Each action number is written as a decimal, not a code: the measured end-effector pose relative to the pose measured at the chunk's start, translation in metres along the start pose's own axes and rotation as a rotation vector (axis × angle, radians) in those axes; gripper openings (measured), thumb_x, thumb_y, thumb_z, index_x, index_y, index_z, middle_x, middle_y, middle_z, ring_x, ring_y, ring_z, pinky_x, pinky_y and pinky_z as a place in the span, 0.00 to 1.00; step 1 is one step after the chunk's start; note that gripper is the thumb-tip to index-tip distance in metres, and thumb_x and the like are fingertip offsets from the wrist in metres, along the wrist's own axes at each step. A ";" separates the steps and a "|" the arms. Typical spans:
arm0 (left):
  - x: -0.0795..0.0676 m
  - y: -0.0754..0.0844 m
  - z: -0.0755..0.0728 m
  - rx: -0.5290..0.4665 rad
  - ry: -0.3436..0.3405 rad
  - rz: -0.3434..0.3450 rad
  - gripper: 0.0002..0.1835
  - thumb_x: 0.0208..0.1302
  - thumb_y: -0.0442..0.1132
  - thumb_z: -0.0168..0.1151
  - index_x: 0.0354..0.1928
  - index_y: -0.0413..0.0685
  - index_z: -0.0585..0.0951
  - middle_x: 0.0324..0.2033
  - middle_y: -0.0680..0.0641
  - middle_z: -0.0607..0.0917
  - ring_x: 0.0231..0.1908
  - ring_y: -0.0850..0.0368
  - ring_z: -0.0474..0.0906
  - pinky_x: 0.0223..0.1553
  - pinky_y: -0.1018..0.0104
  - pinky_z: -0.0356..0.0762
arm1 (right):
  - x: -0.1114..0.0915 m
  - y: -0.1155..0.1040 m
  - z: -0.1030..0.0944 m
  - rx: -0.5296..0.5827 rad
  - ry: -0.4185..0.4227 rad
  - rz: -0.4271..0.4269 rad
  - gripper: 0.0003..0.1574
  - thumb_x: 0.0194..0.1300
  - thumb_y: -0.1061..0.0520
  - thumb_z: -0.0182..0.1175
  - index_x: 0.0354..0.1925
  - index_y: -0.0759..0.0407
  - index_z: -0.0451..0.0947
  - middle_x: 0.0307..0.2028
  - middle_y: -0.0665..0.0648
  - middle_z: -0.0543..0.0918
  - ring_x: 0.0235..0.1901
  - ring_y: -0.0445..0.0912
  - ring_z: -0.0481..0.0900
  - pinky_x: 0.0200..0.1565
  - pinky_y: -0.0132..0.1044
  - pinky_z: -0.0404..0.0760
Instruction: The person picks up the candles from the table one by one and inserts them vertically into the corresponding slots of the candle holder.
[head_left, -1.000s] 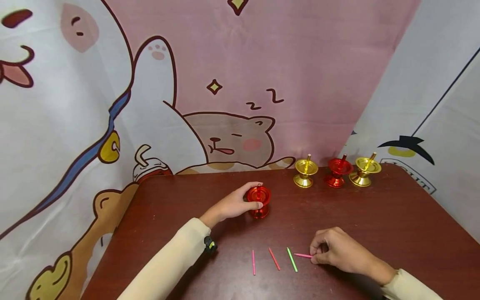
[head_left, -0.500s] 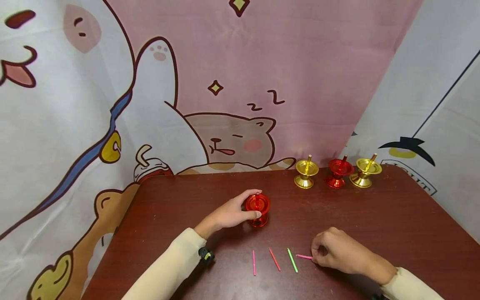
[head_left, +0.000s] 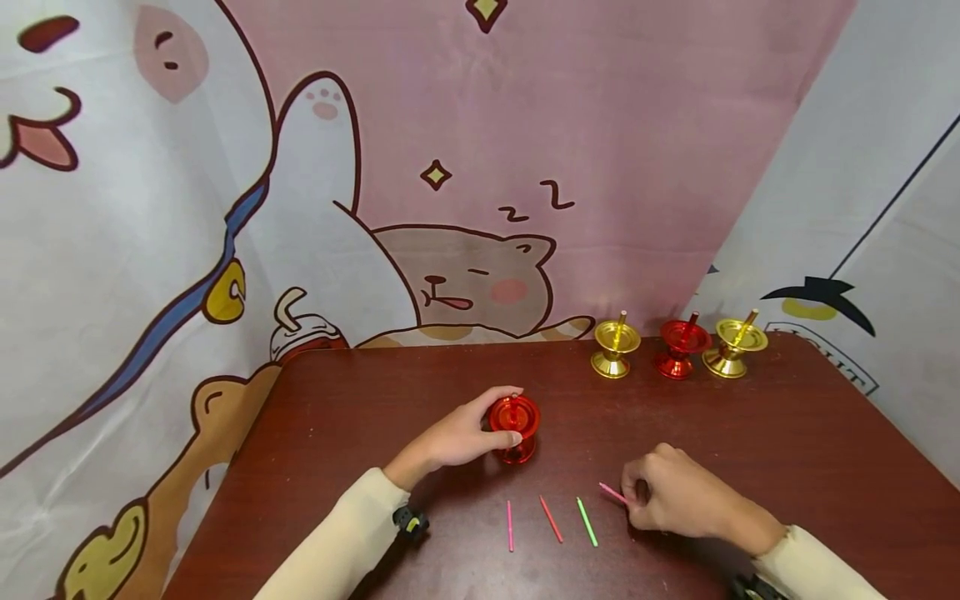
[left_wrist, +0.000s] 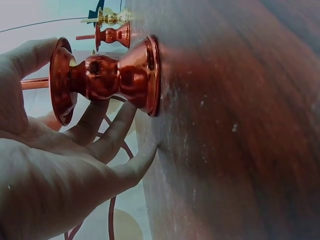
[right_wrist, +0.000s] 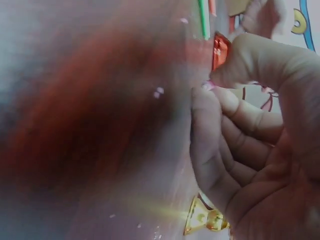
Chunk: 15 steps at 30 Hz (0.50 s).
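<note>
My left hand [head_left: 465,433] grips a red candle holder [head_left: 515,427] standing on the dark wooden table [head_left: 375,400]; in the left wrist view the fingers curl round the red candle holder [left_wrist: 105,79] under its cup. My right hand [head_left: 675,500] pinches a thin pink candle [head_left: 612,492], its free end lifted off the table and pointing up-left. The right wrist view shows the curled fingers [right_wrist: 235,135] close up; the candle is barely seen there. A pink candle [head_left: 510,526], a red candle [head_left: 551,518] and a green candle [head_left: 587,521] lie in a row between my hands.
At the table's back right stand a gold holder [head_left: 616,348], a red holder [head_left: 682,347] and another gold holder [head_left: 733,345], each with a candle in it. A cartoon-print cloth [head_left: 450,167] hangs behind the table. The table's right edge [head_left: 911,442] runs diagonally.
My right hand has lifted the pink candle off the table, and its tip now points up-left. The left hand keeps its grip on the red holder, almost unmoved.
</note>
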<state>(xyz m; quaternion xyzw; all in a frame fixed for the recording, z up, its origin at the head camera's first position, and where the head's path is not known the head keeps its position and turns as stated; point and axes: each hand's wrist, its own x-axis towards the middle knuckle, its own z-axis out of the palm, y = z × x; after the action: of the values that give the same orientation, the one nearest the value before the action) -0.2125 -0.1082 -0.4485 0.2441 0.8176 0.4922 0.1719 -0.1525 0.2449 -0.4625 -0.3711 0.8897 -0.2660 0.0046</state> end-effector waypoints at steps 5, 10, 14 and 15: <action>-0.003 0.000 0.000 -0.003 0.007 -0.002 0.38 0.75 0.45 0.71 0.82 0.53 0.69 0.65 0.45 0.83 0.62 0.50 0.81 0.64 0.53 0.79 | 0.014 -0.001 -0.004 0.036 0.092 -0.040 0.24 0.47 0.66 0.76 0.26 0.37 0.78 0.21 0.30 0.71 0.22 0.27 0.67 0.23 0.25 0.68; -0.005 -0.002 0.000 -0.017 0.010 -0.009 0.38 0.75 0.45 0.71 0.82 0.52 0.68 0.65 0.45 0.83 0.62 0.50 0.81 0.63 0.52 0.80 | 0.036 -0.007 -0.006 0.091 0.184 -0.075 0.24 0.47 0.71 0.73 0.28 0.41 0.82 0.23 0.32 0.74 0.24 0.31 0.74 0.26 0.26 0.74; -0.005 -0.003 0.000 -0.019 0.016 -0.013 0.39 0.75 0.45 0.72 0.83 0.51 0.68 0.66 0.45 0.83 0.63 0.49 0.81 0.64 0.51 0.80 | 0.053 -0.014 -0.006 0.141 0.247 -0.078 0.22 0.47 0.72 0.73 0.30 0.44 0.85 0.24 0.34 0.78 0.25 0.34 0.78 0.27 0.28 0.78; -0.005 -0.004 0.000 -0.018 0.018 -0.013 0.39 0.75 0.45 0.72 0.83 0.51 0.68 0.66 0.44 0.83 0.63 0.49 0.81 0.64 0.51 0.80 | 0.057 -0.016 -0.006 0.157 0.260 -0.076 0.22 0.48 0.72 0.73 0.30 0.44 0.85 0.24 0.34 0.78 0.25 0.34 0.78 0.28 0.29 0.79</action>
<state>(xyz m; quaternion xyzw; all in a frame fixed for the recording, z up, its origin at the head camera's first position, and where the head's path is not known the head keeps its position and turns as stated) -0.2091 -0.1123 -0.4515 0.2329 0.8162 0.5006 0.1701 -0.1847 0.2004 -0.4394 -0.3654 0.8446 -0.3805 -0.0920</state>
